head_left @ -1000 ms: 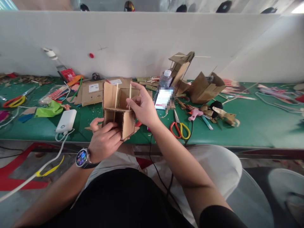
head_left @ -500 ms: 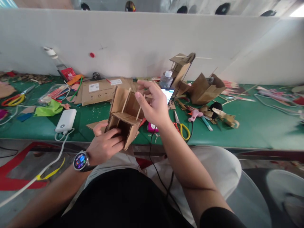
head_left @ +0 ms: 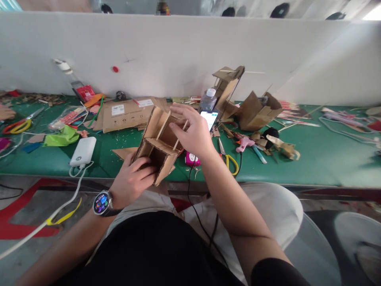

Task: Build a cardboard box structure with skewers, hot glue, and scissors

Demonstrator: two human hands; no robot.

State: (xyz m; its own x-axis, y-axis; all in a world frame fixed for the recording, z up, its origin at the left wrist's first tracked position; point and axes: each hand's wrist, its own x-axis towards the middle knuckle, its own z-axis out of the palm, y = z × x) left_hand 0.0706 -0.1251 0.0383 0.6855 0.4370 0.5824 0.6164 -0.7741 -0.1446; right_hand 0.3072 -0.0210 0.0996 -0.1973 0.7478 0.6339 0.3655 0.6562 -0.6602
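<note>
A small cardboard box model (head_left: pixel 162 153), tilted, is held up over the front edge of the bench. Two thin wooden sticks (head_left: pixel 163 126) run up through its middle panel. My left hand (head_left: pixel 135 178) grips the model's lower left side, its fingers reaching into the lower opening. My right hand (head_left: pixel 192 129) is at the upper right end of the model, by the stick tops. Its thumb and fingers are apart with nothing visible between them; whether the fingertips touch the cardboard I cannot tell.
On the green bench (head_left: pixel 297 171) lie a white power bank (head_left: pixel 83 151), yellow-handled scissors (head_left: pixel 230 163), a pink glue gun (head_left: pixel 245 143) and flat cardboard (head_left: pixel 125 117). A phone (head_left: pixel 210 118), a bottle (head_left: pixel 208 99) and another cardboard model (head_left: pixel 228 89) stand behind. A black cable (head_left: pixel 190 194) hangs down.
The cardboard model has shifted slightly right and tilted a little more, my left hand moving with it. My right hand has come slightly lower, closer to the sticks.
</note>
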